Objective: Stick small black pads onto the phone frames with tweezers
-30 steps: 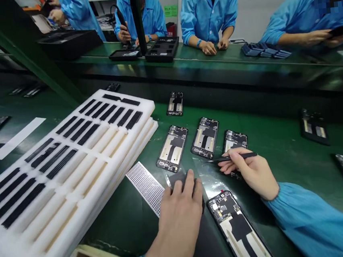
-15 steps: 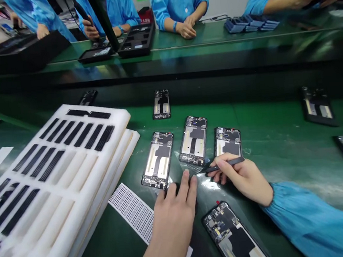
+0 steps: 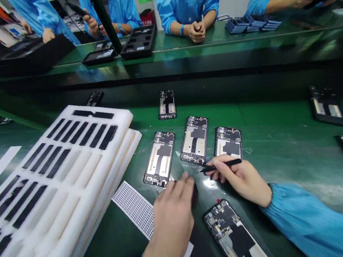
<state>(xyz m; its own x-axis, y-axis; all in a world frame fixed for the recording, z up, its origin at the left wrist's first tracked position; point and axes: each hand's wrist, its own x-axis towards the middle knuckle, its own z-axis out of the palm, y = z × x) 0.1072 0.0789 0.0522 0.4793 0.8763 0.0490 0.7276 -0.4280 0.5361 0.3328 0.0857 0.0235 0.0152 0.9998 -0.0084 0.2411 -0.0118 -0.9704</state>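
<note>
Black tweezers (image 3: 228,163) are pinched in my right hand (image 3: 240,178), their tips over a small dotted mesh piece on clear film (image 3: 197,167). My left hand (image 3: 175,209) lies beside the film, its fingers bent and close together, slightly blurred. Something dark shows under its fingertips; I cannot make out what it is. Around my hands lie opened phones: one (image 3: 159,158) at left, one (image 3: 195,140) in the middle, one (image 3: 227,141) partly hidden behind my right hand, and one (image 3: 238,237) nearer me. Under my left wrist runs a white sheet of black dots (image 3: 133,205).
White foam trays (image 3: 102,167) holding black strips are stacked at left. Other opened phones (image 3: 167,104) lie farther back and at right (image 3: 327,105). Across a raised green ledge (image 3: 242,45), several people in blue work near black trays (image 3: 139,42) and blue stacked pieces (image 3: 252,23).
My left fingers have gone from stretched out to bent and drawn together. My right hand and the tweezers have hardly moved. Across the ledge, a person's hands have come together.
</note>
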